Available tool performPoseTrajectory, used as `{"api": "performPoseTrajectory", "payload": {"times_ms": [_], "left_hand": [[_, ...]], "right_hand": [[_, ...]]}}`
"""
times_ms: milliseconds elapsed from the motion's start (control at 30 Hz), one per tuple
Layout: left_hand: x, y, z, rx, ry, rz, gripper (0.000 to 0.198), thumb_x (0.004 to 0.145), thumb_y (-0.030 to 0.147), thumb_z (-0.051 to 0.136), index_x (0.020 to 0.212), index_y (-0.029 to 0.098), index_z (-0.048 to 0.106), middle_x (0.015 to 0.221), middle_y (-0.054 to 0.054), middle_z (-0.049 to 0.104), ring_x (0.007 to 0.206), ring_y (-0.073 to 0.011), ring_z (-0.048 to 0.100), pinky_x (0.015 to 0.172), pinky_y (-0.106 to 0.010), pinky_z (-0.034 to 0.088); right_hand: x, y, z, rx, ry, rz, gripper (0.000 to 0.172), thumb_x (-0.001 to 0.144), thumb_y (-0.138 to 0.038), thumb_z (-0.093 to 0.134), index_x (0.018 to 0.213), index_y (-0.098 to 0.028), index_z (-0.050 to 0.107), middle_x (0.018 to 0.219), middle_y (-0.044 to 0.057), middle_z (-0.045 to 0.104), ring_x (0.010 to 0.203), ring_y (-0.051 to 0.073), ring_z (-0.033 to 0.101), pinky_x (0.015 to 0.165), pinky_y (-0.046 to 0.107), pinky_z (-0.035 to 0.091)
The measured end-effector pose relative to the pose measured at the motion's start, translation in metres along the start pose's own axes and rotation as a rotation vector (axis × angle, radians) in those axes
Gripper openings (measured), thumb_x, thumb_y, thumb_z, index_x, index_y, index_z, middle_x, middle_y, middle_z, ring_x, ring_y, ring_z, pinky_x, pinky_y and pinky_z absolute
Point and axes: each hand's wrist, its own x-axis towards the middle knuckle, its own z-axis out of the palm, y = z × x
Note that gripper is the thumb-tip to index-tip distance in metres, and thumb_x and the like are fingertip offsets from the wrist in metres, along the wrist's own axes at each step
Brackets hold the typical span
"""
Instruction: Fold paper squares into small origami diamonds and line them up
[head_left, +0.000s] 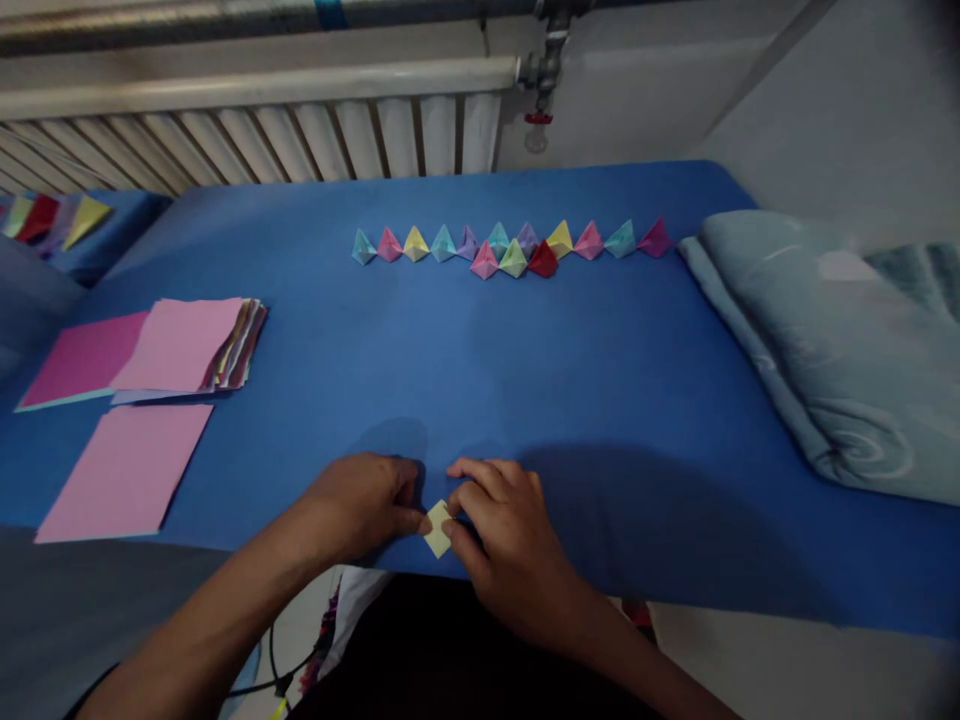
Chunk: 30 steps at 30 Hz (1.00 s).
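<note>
A small pale-yellow folded paper (438,532) lies near the table's front edge, turned like a diamond with creases on its upper face. My left hand (360,505) is closed at its left corner, the thumb tip on the paper and the fingers curled in. From the right, my right hand (506,530) presses its thumb and a fingertip on the paper's other side, its remaining fingers bent over the blue cloth. Both palms face down, so the undersides of the fingers are partly hidden.
Several folded paper pieces (442,243) of mixed colours stand in a row across the blue table (360,360). Stacked paper sheets (184,345) and a pink sheet (124,470) lie at left. A folded grey-green blanket (832,350) rests at right. Behind is a radiator (315,140).
</note>
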Motion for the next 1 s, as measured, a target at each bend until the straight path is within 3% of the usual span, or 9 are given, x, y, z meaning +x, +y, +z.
{"api": "performPoseTrajectory", "payload": {"times_ms": [200, 467, 567, 667, 733, 833, 1000], "left_hand": [[0.011, 0.006, -0.007, 0.026, -0.079, -0.082, 0.021, 0.064, 0.033, 0.070, 0.055, 0.023, 0.053, 0.048, 0.007, 0.048, 0.046, -0.0117, 0.042, 0.045, -0.024, 0.024], [0.016, 0.006, -0.008, 0.092, -0.137, -0.108, 0.020, 0.065, 0.035, 0.069, 0.057, 0.024, 0.055, 0.048, 0.006, 0.050, 0.045, -0.0136, 0.045, 0.046, -0.026, 0.026], [0.014, 0.013, -0.004, 0.165, -0.050, 0.009, 0.007, 0.068, 0.028, 0.064, 0.072, 0.025, 0.061, 0.058, 0.003, 0.058, 0.052, -0.0162, 0.052, 0.048, -0.026, 0.032], [0.010, 0.023, 0.002, 0.242, 0.110, 0.253, 0.029, 0.066, 0.011, 0.059, 0.093, 0.023, 0.062, 0.083, -0.003, 0.065, 0.073, -0.0195, 0.060, 0.061, -0.028, 0.043], [0.009, 0.028, 0.005, 0.273, 0.108, 0.361, 0.033, 0.067, 0.005, 0.056, 0.094, 0.021, 0.063, 0.090, -0.004, 0.065, 0.079, -0.0197, 0.061, 0.070, -0.029, 0.045], [0.008, 0.030, 0.007, 0.299, 0.044, 0.426, 0.027, 0.072, 0.005, 0.053, 0.093, 0.019, 0.063, 0.089, -0.005, 0.064, 0.079, -0.0195, 0.060, 0.072, -0.030, 0.046], [0.004, 0.025, 0.008, 0.173, 0.075, 0.390, 0.023, 0.071, 0.003, 0.049, 0.087, 0.017, 0.059, 0.085, -0.004, 0.060, 0.077, -0.0176, 0.056, 0.067, -0.027, 0.041]], "right_hand": [[0.000, 0.006, -0.008, 0.019, -0.069, 0.024, 0.009, 0.083, -0.013, 0.055, 0.086, -0.021, 0.057, 0.121, 0.004, 0.058, 0.108, 0.025, 0.048, 0.086, 0.044, 0.035], [0.002, 0.010, -0.012, 0.060, -0.131, 0.029, 0.016, 0.078, -0.008, 0.052, 0.086, -0.022, 0.056, 0.123, 0.003, 0.057, 0.110, 0.027, 0.046, 0.085, 0.045, 0.035], [0.002, 0.009, -0.009, 0.060, -0.100, 0.039, 0.017, 0.076, -0.007, 0.054, 0.085, -0.022, 0.056, 0.123, 0.003, 0.057, 0.109, 0.027, 0.046, 0.085, 0.045, 0.035], [-0.001, 0.010, -0.007, 0.081, -0.024, 0.054, 0.018, 0.073, -0.007, 0.058, 0.084, -0.021, 0.055, 0.124, 0.004, 0.056, 0.111, 0.026, 0.046, 0.088, 0.044, 0.036], [-0.004, 0.012, -0.006, 0.106, 0.033, 0.048, 0.021, 0.071, -0.005, 0.060, 0.084, -0.020, 0.054, 0.124, 0.006, 0.055, 0.112, 0.026, 0.046, 0.090, 0.043, 0.037], [-0.008, 0.016, -0.006, 0.147, 0.119, 0.019, 0.022, 0.073, -0.006, 0.059, 0.089, -0.020, 0.054, 0.123, 0.008, 0.053, 0.114, 0.025, 0.046, 0.094, 0.044, 0.037], [-0.012, 0.020, -0.007, 0.263, 0.202, 0.042, 0.016, 0.079, -0.010, 0.056, 0.090, -0.021, 0.054, 0.119, 0.009, 0.053, 0.116, 0.023, 0.047, 0.098, 0.042, 0.037]]}}
